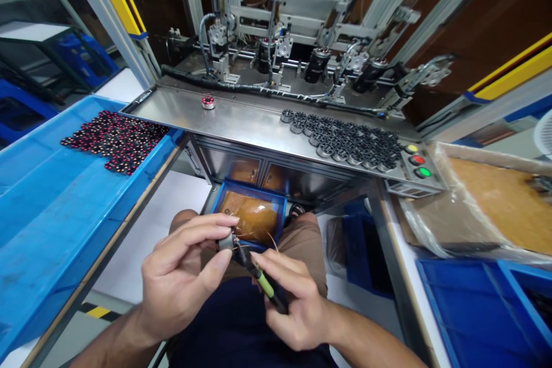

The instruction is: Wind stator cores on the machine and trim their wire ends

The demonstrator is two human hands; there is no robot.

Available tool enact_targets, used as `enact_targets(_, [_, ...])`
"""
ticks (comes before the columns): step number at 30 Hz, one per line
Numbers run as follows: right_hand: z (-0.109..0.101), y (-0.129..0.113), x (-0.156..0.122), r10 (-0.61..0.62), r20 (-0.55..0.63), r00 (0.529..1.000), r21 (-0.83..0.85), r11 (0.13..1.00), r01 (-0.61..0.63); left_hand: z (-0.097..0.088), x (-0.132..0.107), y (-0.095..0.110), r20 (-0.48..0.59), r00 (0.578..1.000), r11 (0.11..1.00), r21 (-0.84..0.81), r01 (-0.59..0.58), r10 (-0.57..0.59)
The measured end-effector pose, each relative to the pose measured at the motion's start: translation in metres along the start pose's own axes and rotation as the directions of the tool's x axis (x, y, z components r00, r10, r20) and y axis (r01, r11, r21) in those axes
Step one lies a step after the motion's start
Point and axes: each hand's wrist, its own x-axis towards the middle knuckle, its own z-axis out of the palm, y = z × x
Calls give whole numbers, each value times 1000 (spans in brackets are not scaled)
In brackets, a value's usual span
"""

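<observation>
Between the thumb and fingers of my left hand (185,270) is a small round motor stator (225,240), with thin copper wires sticking out from it. My right hand (297,293) grips a pair of cutting pliers (265,284) with black and green handles. The dark jaws of the pliers meet the wire side of the stator; whether they are closed on a wire I cannot tell. Both hands are above my lap. Below them is a blue bin (282,215) lined with brownish material, with loose wire ends over it.
Many dark stators (353,141) cover the right of the metal shelf (181,109); one red stator (208,103) sits at left. A blue tray (47,184) holds wound stators (123,138). Behind stands a machine with fixtures (317,64). Push buttons (417,160) and a lined box (495,195) are at right.
</observation>
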Motion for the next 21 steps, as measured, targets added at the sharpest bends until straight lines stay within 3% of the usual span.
enact_targets(5, [-4,-1,-1,58,-4,998,-57,997,-58,-1,-3,-2,-6,1000,1000,19,2,-2])
enact_targets(21, [-1,-2,0,34,-32,999,-48,998,-36,-2,-4,-2,72,996,997,52,-61,57])
